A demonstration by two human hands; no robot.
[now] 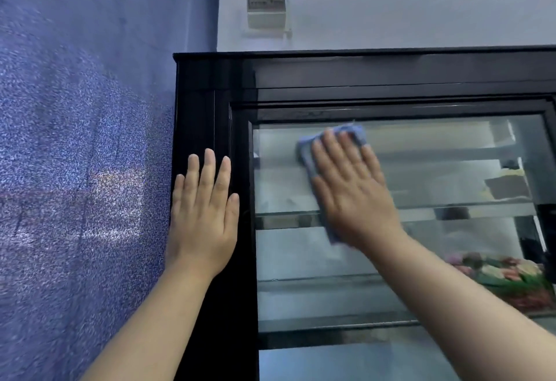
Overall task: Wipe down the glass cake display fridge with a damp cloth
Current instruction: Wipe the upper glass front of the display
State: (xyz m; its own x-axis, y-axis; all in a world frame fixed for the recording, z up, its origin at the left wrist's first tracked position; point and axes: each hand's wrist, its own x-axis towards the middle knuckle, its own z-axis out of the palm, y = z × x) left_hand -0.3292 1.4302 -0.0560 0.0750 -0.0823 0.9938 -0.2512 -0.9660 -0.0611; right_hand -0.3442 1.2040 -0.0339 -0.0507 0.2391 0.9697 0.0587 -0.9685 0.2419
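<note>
The display fridge has a black frame (361, 73) and a glass front (436, 145) with shelves visible behind it. My right hand (352, 188) lies flat on the upper left part of the glass, pressing a blue cloth (305, 152) against it. The cloth shows above my fingertips and along the left side of my palm; the rest is hidden under the hand. My left hand (204, 215) rests flat with fingers spread on the frame's left upright, holding nothing.
A textured blue wall (78, 170) runs close along the fridge's left side. Above the fridge is a pale wall with a small white box (266, 8). Inside, at the right, sit a decorated cake (511, 281) and a darker cake (505, 185).
</note>
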